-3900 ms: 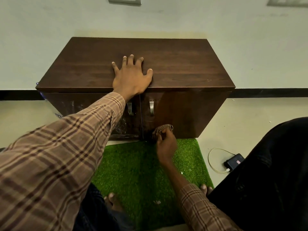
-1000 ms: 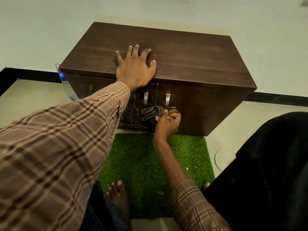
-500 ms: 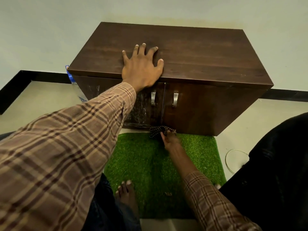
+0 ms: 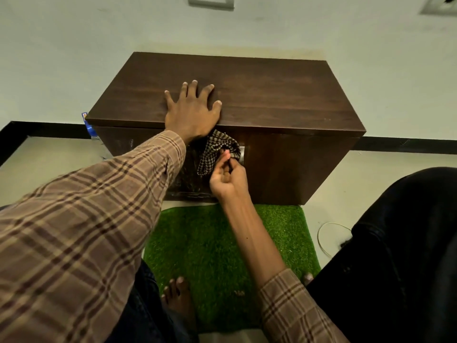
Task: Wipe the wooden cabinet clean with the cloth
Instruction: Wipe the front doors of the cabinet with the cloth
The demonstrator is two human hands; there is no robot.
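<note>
Pale wall, one wooden cabinet (image 4: pixel 259 95), left hand (image 4: pixel 191 112) spread flat, right hand (image 4: pixel 228 177) grip pinching one cloth (image 4: pixel 217 149)

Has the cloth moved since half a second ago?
Yes. The cloth went from the cabinet's bottom edge up to the door handle, just under the top.

Dark wooden cabinet (image 4: pixel 259 95) against a pale wall, left hand (image 4: pixel 191 112) flat on its top near the front edge, fingers spread, right hand (image 4: pixel 227 178) pinching a checked cloth (image 4: pixel 217 149) against the cabinet's front, green turf mat (image 4: pixel 210 243) below, bare toes (image 4: pixel 176 290) on it
</note>
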